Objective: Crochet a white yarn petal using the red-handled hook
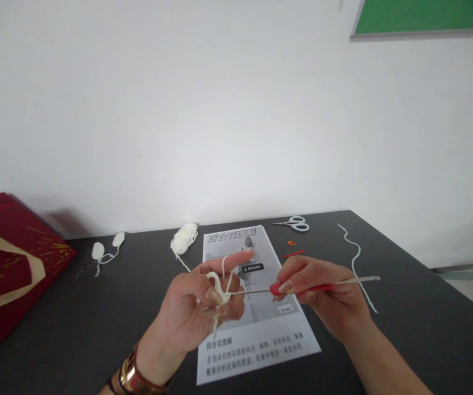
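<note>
Left hand (197, 307) above the pattern sheet (261, 340) pinches a white yarn loop (220, 289), strand over its forefinger; right hand (322, 296) grips the crochet hook (257, 291); I judge even tension matters most

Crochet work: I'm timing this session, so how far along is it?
Two small white pieces lie on the table, apparently finished. In hand: the left hand pinches a tiny yarn loop, and the right hand points the crochet hook into it. Still to do: nearly all of this piece.
</note>
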A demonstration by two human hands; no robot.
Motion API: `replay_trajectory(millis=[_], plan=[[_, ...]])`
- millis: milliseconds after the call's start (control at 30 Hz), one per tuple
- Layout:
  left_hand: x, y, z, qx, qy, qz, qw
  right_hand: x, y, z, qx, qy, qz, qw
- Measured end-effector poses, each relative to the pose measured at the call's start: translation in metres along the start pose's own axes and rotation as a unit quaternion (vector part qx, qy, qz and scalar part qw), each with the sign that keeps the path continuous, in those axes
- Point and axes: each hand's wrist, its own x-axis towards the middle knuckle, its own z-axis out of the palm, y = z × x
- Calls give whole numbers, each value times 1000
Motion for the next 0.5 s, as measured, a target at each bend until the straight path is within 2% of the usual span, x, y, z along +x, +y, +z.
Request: replay_trajectory(millis=[267, 400, 500], plan=[[0, 2, 0, -7, 11, -29, 999, 3, -2, 0, -14, -5, 11, 1000], [1, 1, 1, 22, -3, -18, 1000, 1, 5, -2, 63, -6, 41, 997], [0, -1, 2, 83, -18, 38, 996, 1, 12, 1, 141, 42, 80, 986]])
